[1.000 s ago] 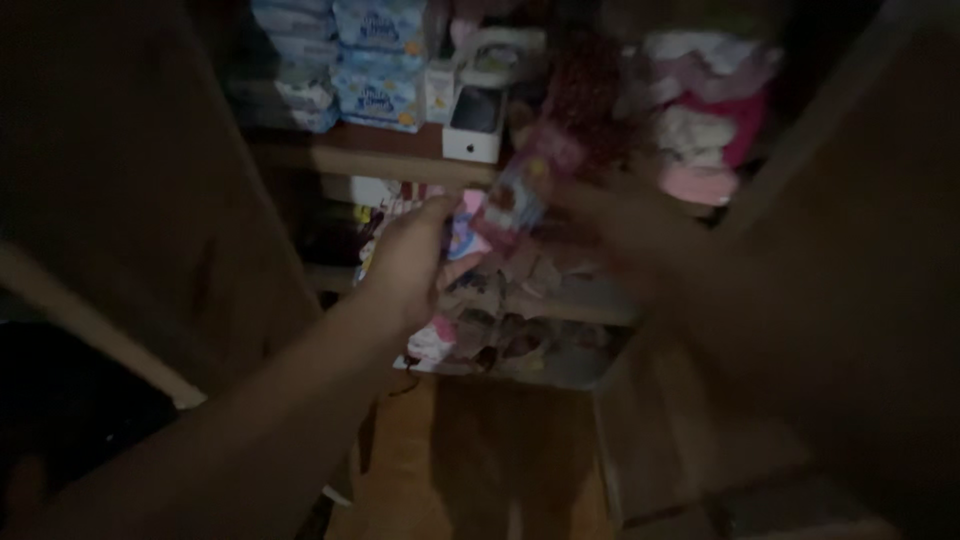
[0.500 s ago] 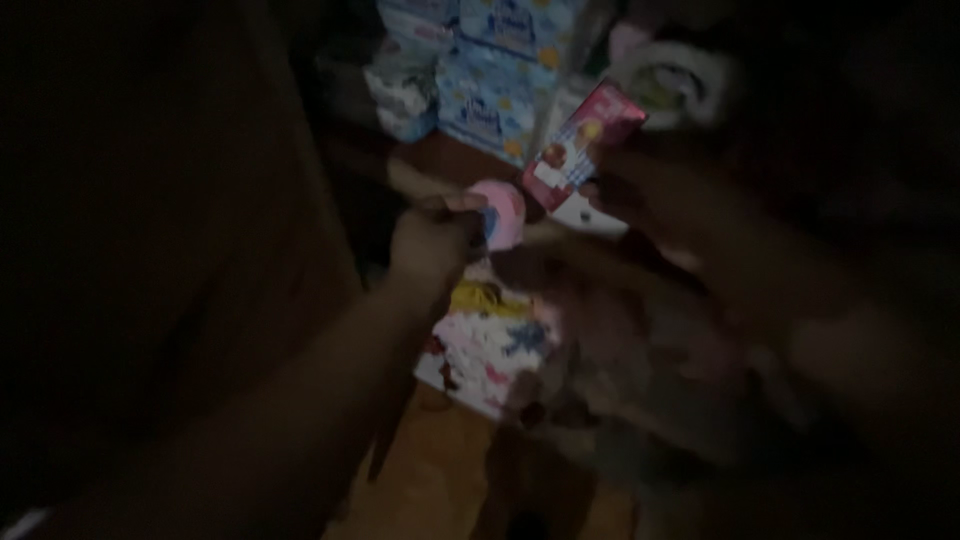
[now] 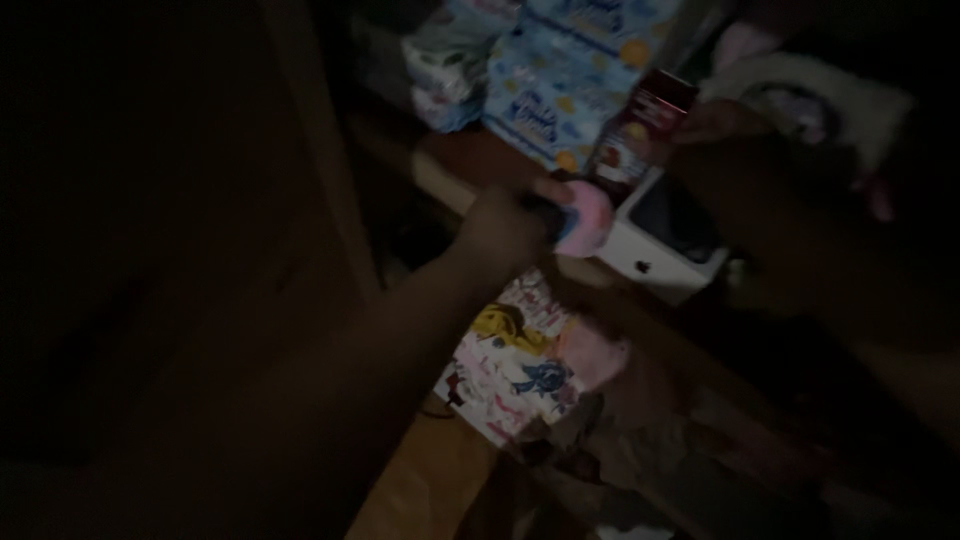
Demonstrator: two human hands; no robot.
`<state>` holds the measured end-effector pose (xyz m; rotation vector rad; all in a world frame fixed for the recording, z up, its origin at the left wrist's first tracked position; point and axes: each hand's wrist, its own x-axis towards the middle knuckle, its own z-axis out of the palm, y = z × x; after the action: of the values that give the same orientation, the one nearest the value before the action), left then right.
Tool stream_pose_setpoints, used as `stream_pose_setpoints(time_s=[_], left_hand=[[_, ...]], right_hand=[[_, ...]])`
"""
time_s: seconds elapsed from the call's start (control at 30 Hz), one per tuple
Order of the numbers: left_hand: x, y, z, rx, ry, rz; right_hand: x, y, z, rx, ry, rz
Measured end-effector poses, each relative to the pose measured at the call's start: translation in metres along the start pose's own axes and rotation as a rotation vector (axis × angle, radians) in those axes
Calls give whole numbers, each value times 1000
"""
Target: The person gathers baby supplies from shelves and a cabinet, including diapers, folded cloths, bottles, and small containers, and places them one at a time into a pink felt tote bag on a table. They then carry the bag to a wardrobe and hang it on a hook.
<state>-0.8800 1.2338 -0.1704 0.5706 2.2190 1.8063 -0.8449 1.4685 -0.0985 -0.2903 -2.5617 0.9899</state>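
A small round pink and blue soft object (image 3: 583,218) is gripped in the fingers of the left hand (image 3: 510,228), held at the front edge of a wooden shelf (image 3: 450,165). Just right of it, a tall red carton with a picture on its face (image 3: 640,135) is held upright in the right hand (image 3: 745,150); that hand is dark and blurred, fingers closed round the carton's upper side. A white flat box with a dark top (image 3: 665,240) is seen on the shelf beneath the carton. Behind, pale blue printed packs (image 3: 560,85) are stacked on the shelf. A white fluffy item with pink trim (image 3: 820,105) lies to the right. Below the shelf, a patterned cloth with cartoon figures (image 3: 515,365) is seen; what it rests in cannot be told
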Motion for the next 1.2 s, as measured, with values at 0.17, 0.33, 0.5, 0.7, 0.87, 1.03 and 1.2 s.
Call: stream_pose_setpoints(time_s=[0.17, 0.33, 0.5, 0.7, 0.87, 1.03, 1.2], left_hand=[[-6, 5, 4, -36, 21, 23], [-16, 7, 10, 40, 16, 39], [-33, 22, 22, -52, 291, 347], [-28, 30, 72, 27, 277, 183], [-16, -5, 148, -893, -182, 465], [-17, -33, 206, 147, -205, 669], [-15, -18, 242, 187, -464, 695]], right_hand=[[9, 20, 16, -305, -54, 25], [9, 23, 21, -395, -105, 11], [-9, 12, 5, -357, -87, -78], [-83, 4, -32, -296, -218, -204], [-135, 7, -91, -260, -182, -173], [-125, 3, -116, -233, -99, -172], [-184, 24, -108, -208, -222, -105]])
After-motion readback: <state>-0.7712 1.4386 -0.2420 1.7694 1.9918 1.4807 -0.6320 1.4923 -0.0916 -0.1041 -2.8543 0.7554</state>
